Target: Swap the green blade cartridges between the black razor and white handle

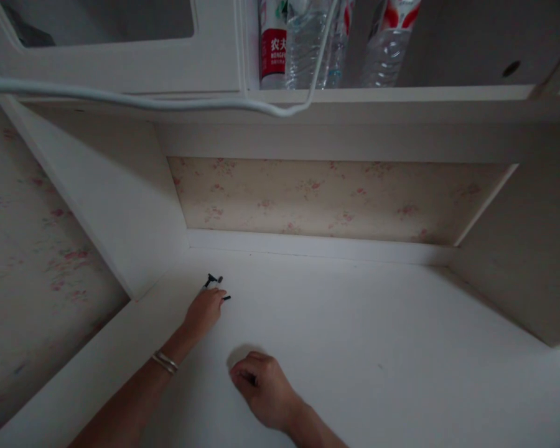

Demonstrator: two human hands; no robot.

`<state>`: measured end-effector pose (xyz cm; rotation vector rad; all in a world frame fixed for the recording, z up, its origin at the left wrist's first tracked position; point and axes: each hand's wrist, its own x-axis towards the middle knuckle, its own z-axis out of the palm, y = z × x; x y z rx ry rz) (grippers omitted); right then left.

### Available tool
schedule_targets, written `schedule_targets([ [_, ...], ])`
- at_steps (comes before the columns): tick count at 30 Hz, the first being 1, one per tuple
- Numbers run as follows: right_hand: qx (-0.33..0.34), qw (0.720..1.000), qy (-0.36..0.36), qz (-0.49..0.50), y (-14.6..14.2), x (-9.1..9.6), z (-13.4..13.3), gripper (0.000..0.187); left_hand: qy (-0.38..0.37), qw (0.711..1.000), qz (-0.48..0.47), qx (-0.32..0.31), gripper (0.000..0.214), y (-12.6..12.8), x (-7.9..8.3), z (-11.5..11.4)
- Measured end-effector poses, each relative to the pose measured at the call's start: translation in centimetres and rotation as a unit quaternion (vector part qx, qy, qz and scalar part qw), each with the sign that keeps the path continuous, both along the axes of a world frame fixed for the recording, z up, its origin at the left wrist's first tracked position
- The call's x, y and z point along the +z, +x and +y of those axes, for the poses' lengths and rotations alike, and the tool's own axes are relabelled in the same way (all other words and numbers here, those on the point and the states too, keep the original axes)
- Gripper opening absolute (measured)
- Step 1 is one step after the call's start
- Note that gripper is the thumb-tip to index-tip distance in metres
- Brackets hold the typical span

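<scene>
Reaches far and left with the left hand, fingertips drawn close together and set down on the desk at two small black pieces. Touches the nearer piece, poking out to the right of the fingertips; cannot tell whether pinched or only touched. Farther piece just beyond the fingertips, apart from them, with a grey bit beside it, near the desk's far left corner. Too small to tell what kind of pieces.

Wears one metal bracelet on the left wrist.

Rests the right hand knuckles-down on the desk, nearer and to the right, apart from the pieces, fingers curled in together as a loose fist. Shows nothing inside.

Around: one white side panel close on the left, hemming in the corner. One flowered back wall on the far side. One shelf overhead, holding at least three bottles, the leftmost with a red label, the rest clear plastic. One white cable sagging along the shelf's front and crossing before the bottles.
</scene>
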<state>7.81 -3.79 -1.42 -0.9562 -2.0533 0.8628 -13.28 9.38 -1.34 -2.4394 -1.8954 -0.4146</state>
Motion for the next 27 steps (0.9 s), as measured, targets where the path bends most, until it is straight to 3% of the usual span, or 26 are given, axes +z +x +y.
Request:
schedule_targets([
  [4,0.009,1.000,0.020,-0.002,0.0,-0.2,0.1,0.020,-0.013,1.000,0.005,0.019,0.036,0.6,0.2,0.1],
  [9,0.005,1.000,0.012,0.003,0.0,-0.4,0.3,0.019,-0.034,0.996,0.004,0.078,0.026,0.7,0.7,1.1],
  [13,-0.002,1.000,0.003,0.004,0.1,-0.4,0.5,0.019,-0.036,0.995,0.004,0.089,0.027,0.5,0.7,1.4],
  [16,-0.002,1.000,-0.002,0.003,0.2,-0.2,0.5,0.018,-0.033,0.998,-0.007,0.054,0.028,0.3,0.7,1.7],
  [22,-0.003,1.000,-0.011,0.008,0.2,0.0,0.7,0.018,-0.082,0.994,-0.023,-0.074,0.037,-0.7,1.3,2.3],
  [27,0.000,1.000,-0.004,0.014,0.3,-0.1,0.7,0.018,-0.102,0.989,-0.030,-0.099,0.038,-1.3,1.3,2.7],
])
